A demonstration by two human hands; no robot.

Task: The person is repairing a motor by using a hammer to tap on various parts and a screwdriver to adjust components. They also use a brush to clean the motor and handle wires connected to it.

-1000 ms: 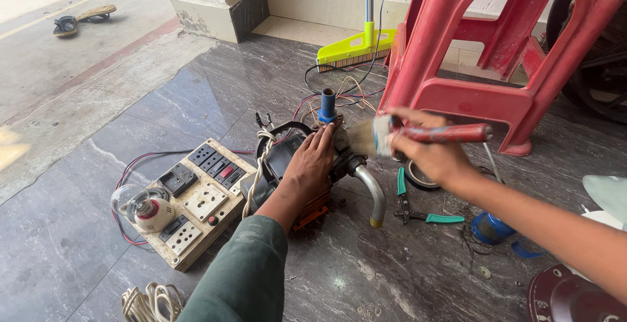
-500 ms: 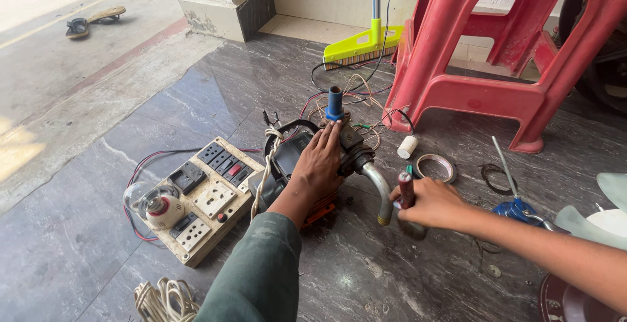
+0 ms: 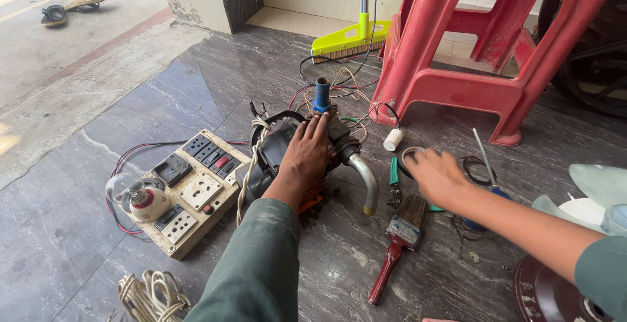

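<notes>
— What is nearest to us?

— At the near edge a coil of rope point(image 3: 151, 294), partly cut off, and a brush point(image 3: 397, 245) with a red handle lying on the stone floor point(image 3: 78, 243). Left of it is a switchboard point(image 3: 188, 191) with a glass bulb point(image 3: 134, 196) on its near-left corner.

— And the hands?

— The left hand point(image 3: 308, 155) lies flat on the pump point(image 3: 287, 159), fingers spread, pressing down and not gripping. The pump sits in the middle of the floor, just right of the switchboard. The right hand point(image 3: 436, 175) is to the right, fingers loosely apart, above a tape ring point(image 3: 410, 159) and green pliers point(image 3: 394, 181). It is blurred, so I cannot tell if it touches anything — it seems to hold nothing.

— How would the pump handle?

— I judge it heavy and stiff, a metal body. The bent pipe point(image 3: 367, 181) on its right or the blue stub point(image 3: 321, 95) on top give a hold, but the body is safer. The thin wires point(image 3: 339, 87) behind it are soft and may tear loose.

— What is hard to see?

— The hand and sleeve cover most of the pump. A white cap point(image 3: 392, 139) lies near the red stool point(image 3: 483, 54); farther back stands a green broom point(image 3: 349, 38). At the right edge a pale blade and a dark round part are cut off.
</notes>
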